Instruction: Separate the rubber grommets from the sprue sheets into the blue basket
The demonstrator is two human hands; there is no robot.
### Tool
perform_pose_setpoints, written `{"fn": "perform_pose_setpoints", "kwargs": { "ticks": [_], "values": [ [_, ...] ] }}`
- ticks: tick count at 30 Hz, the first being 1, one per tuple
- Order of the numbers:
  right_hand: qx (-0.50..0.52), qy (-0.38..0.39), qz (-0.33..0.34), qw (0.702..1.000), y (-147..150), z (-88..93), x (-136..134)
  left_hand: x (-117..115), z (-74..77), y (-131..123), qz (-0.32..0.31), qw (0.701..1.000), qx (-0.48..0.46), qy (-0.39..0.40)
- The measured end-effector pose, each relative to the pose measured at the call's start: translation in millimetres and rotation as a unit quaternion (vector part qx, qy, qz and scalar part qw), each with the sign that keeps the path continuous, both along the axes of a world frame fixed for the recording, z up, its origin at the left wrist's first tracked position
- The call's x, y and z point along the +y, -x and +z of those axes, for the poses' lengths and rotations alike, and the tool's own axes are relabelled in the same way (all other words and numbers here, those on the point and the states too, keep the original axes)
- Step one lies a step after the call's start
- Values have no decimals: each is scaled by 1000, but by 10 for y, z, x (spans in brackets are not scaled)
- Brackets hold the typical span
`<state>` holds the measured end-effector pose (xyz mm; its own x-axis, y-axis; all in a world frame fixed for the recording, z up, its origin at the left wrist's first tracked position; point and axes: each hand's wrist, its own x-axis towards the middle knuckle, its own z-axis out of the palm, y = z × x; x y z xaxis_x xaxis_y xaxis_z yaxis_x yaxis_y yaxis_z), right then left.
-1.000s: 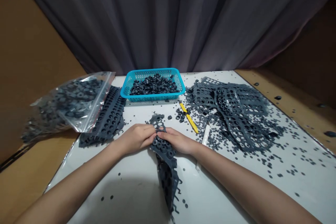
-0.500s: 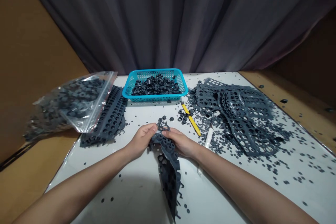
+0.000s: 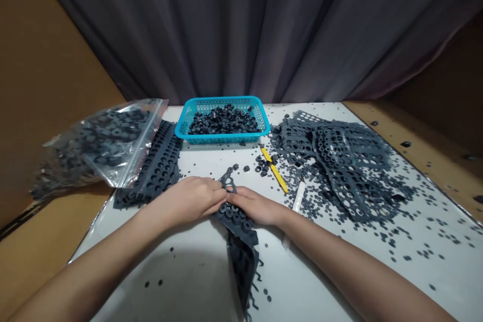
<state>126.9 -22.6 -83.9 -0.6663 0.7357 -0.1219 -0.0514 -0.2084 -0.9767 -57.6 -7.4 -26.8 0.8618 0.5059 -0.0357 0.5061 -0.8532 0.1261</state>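
**Two hands pinching a rubber strip at a white table**

We see a grey curtain (image 3: 241,25) hanging behind a white table (image 3: 196,271). On the far right lies a heap of punched sheets (image 3: 339,161), and on the far left a clear bag (image 3: 101,146) of dark rings. A blue basket (image 3: 222,137) of rings sits at the far middle. In the near middle, a dark rubber strip (image 3: 241,241) trails towards us. Our left hand (image 3: 192,201) and right hand (image 3: 254,206) meet at its far end, fingertips pinching it. A yellow pencil (image 3: 274,169) lies just right of them.
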Motion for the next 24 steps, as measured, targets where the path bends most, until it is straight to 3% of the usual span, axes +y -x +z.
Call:
{"fn": "perform_pose_setpoints", "kwargs": {
  "ticks": [3,6,8,11,13,15,24],
  "values": [
    [-4,-18,19,1000,-8,24,14,17,-8,13,2,995,-49,88],
    [24,24,13,999,-13,-6,0,56,-132,3,11,953,-159,259],
    [59,89,-23,994,-10,-51,-18,60,-273,-34,75,893,-257,362],
    [108,173,-79,976,5,-101,-42,21,-488,-120,192,774,-391,460],
    [126,198,-98,967,17,-99,-48,-17,-584,-174,238,713,-439,491],
    [135,208,-112,962,26,-77,-48,-48,-630,-212,268,671,-467,509],
    [139,208,-111,962,45,-71,-75,-83,-509,-285,312,541,-536,569]
  ]
}}
